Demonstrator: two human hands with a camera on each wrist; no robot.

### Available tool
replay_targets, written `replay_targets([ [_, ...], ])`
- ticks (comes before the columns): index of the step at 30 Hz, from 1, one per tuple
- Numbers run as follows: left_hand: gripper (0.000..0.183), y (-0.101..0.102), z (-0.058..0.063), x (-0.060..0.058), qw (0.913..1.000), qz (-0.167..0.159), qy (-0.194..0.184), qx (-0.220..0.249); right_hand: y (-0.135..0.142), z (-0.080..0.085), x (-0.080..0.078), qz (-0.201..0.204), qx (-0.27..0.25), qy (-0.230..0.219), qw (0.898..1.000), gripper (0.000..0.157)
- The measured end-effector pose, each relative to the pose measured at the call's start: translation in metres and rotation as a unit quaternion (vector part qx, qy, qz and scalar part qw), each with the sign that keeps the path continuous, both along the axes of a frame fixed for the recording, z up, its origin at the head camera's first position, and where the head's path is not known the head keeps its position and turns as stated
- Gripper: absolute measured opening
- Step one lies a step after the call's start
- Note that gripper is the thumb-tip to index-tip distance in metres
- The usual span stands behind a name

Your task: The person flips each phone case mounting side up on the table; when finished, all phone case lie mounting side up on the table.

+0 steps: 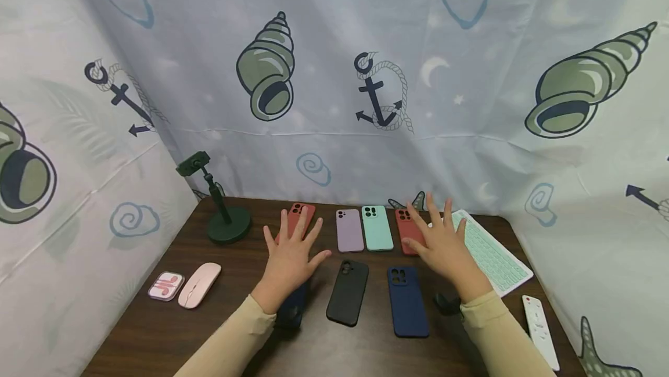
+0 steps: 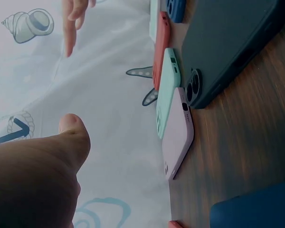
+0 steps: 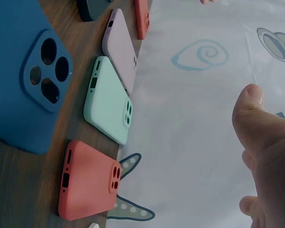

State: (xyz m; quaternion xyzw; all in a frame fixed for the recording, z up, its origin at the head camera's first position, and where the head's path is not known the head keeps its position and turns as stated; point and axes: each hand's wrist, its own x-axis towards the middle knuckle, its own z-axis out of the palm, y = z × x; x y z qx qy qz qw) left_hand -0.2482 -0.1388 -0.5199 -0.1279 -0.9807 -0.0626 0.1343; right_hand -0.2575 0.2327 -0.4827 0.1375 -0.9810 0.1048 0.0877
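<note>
Long, plain cream sleeves [image 1: 230, 336] end in creased cuffs [image 1: 263, 309] at the bare left hand [image 1: 289, 258] and right hand [image 1: 443, 246]; a small black object [image 1: 445, 304] shows beside the right cuff.

red phone cases [image 1: 405, 226], back row | black case [image 1: 347, 295], blue cases [image 1: 410, 310], nearer | all flat

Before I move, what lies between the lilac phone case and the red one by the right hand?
The mint-green case lies between the lilac case and that red case, as both head and right wrist views show.
</note>
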Motion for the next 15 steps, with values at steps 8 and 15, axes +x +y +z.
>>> replay_targets([
  [8, 0.078, 0.004, -0.002, 0.002, 0.9999, -0.008, 0.004, 0.004, -0.003, 0.003, 0.001, 0.004, -0.006, 0.011, 1.000, 0.079],
  [15, 0.077, 0.012, -0.004, 0.006, 0.9997, -0.024, -0.006, 0.008, -0.004, -0.001, 0.007, 0.002, -0.013, 0.018, 1.000, 0.078],
])
